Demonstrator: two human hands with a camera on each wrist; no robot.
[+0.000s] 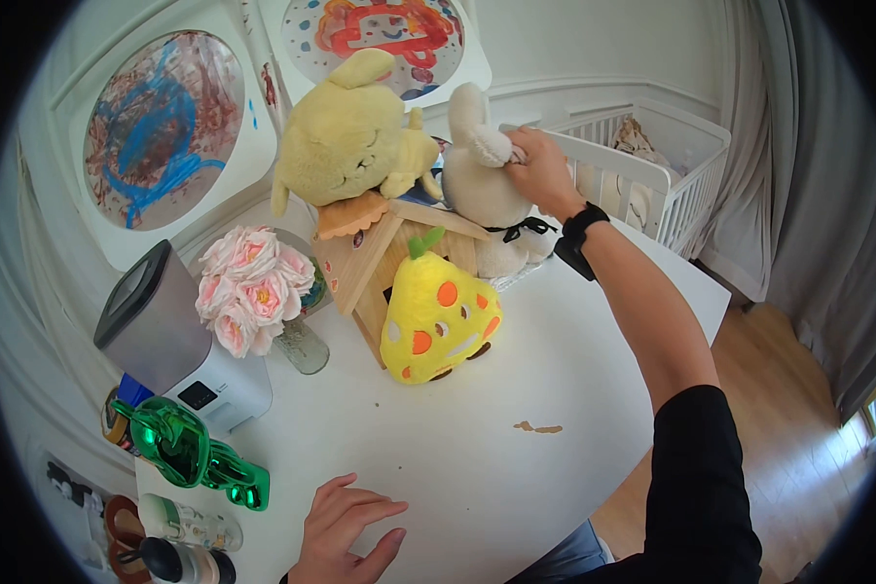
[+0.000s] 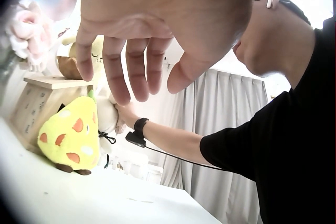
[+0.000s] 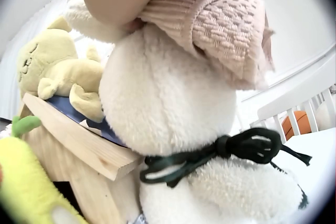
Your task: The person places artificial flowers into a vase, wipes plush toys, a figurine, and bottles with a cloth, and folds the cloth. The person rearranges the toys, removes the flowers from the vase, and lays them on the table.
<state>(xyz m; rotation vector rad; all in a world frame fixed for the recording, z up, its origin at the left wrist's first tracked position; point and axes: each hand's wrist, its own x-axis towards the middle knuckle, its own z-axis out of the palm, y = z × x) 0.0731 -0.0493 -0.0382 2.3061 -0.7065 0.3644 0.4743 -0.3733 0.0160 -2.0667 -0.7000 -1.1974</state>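
Arm [image 1: 647, 307] outstretched, the right hand [image 1: 545, 173] grips the white plush [image 1: 479, 190]; the left hand [image 1: 348, 530] hovers, fingers apart.

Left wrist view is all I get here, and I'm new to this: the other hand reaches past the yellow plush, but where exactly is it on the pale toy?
Observer: The right hand grips the pale toy by its head, beside a pinkish knitted piece.
Visitor: Does anything sit near the flowers, outside my picture?
Observer: Yes, a shiny green figure.
Visitor: And behind the pale toy?
Observer: An orange ball shows below a white rail.
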